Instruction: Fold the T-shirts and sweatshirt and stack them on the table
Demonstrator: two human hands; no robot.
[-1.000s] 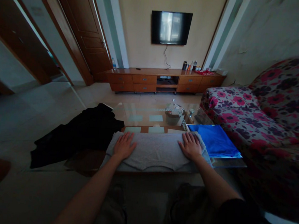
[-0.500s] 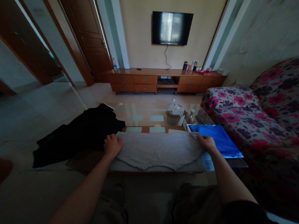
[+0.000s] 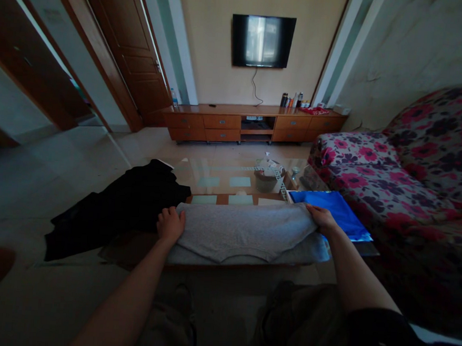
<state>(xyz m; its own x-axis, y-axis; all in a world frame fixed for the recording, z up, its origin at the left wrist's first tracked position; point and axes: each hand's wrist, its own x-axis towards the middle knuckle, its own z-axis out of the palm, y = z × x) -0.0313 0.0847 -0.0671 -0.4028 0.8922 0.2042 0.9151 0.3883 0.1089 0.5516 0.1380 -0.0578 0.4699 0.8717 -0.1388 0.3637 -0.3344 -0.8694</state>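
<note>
The shirt (image 3: 238, 229), grey and folded into a flat strip, lies on the tabletop (image 3: 187, 166) between the two hands. Its long axis runs crosswise, from the left hand (image 3: 171, 224) to the right hand (image 3: 323, 218). The curved neckline lies along the near edge, midway between the hands, and faces the wearer; the straighter long edge lies on the far side. The right end tilts slightly upward toward the right hand.

The right hand is closed in a pinch on the shirt's far right corner. The left hand is curled against the left end, its fingers bent at the edge; whether they grip the cloth I cannot tell. Pale bluish material shows below the right hand, under the shirt's end.

A second ago both hands lay flat on top of the shirt with fingers spread; now they are out at its two ends. Against half a second ago, the left hand is nearly unchanged, while the right hand is a little farther out and the corner in it is drawn straighter.

The black cloth (image 3: 121, 207) lies just left of the left hand, the blue packet (image 3: 336, 214) just beyond the right hand, and the basket (image 3: 265, 183) farther off, ahead and between both hands.
</note>
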